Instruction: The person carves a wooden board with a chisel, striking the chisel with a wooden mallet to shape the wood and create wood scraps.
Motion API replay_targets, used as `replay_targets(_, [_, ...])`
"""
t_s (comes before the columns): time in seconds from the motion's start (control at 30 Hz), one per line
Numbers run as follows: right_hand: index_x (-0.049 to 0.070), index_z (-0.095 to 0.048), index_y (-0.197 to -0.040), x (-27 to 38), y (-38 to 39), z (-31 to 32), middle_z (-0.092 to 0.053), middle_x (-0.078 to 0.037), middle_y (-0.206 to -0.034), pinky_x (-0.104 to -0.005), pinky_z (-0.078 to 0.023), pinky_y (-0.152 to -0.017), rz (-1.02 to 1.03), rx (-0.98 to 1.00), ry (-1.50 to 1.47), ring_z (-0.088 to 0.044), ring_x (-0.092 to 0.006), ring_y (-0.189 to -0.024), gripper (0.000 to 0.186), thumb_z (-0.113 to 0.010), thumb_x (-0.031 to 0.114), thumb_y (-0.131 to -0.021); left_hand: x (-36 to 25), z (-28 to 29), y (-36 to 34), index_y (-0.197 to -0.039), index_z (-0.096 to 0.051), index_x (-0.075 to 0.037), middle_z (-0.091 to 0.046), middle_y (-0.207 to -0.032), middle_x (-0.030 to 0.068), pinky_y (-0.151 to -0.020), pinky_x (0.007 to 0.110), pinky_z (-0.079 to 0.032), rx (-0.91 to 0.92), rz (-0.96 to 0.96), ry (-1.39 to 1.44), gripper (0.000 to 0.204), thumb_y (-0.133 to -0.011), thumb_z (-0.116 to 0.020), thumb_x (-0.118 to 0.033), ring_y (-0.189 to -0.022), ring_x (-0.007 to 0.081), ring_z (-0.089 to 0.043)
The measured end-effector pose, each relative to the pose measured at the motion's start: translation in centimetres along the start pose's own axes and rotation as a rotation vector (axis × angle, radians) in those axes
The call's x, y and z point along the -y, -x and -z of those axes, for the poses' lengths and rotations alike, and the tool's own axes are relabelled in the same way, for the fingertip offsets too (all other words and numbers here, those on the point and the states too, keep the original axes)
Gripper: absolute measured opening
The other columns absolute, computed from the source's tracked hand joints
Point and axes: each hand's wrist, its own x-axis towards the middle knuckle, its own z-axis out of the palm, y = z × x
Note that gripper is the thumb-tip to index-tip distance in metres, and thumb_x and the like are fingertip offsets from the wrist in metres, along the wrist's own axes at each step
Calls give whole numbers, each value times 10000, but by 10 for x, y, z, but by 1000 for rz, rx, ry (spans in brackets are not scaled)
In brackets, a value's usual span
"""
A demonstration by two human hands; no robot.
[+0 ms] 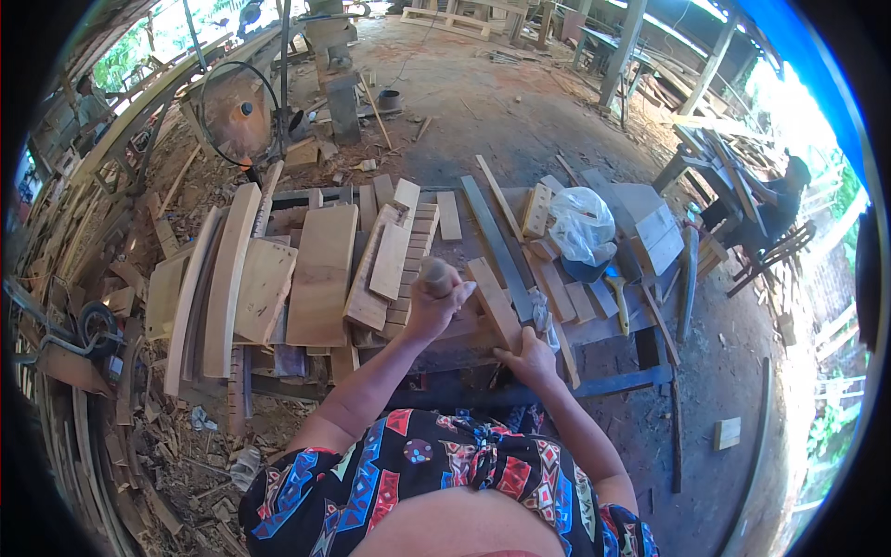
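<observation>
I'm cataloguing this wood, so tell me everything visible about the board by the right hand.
The board is short, straight and light brown, apparently bare wood, with a flat broad face. It slants from far left to near right, between the left hand and a longer dark strip. The right hand is at its near end and seems to touch it. Its underside is hidden.

Black patterned shirt (422, 453), red, blue and cream geometric patches, small triangles and diamonds, short loose sleeves (286, 492), bare forearms (371, 379)

Two grips (445, 303) (535, 360), one round-topped tool (433, 270), one large plastic bag (581, 221), one brush (620, 314), over a dozen wood pieces (321, 271)
</observation>
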Motion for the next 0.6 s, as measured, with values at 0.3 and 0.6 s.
replay_targets(0.3, [3,-438,-961,12,-2,2,-631,-258,-886,-463,-481,-763,-35,70,79,-620,-405,-891,557,-693,446,-739,1,21,14,-802,-476,-75,-464,-594,-2,-423,228,-371,-266,23,530,168,-808,-626,1,-458,81,-447])
replay_targets(0.6, [4,-430,-947,13,-6,0,-621,-265,-895,-468,-467,-773,-29,57,47,-609,-410,-908,568,-701,455,-734,-8,23,-8,-775,-510,-53,-492,-591,3,-420,220,-360,-192,-5,453,149,-777,-655,-20,-446,79,-443])
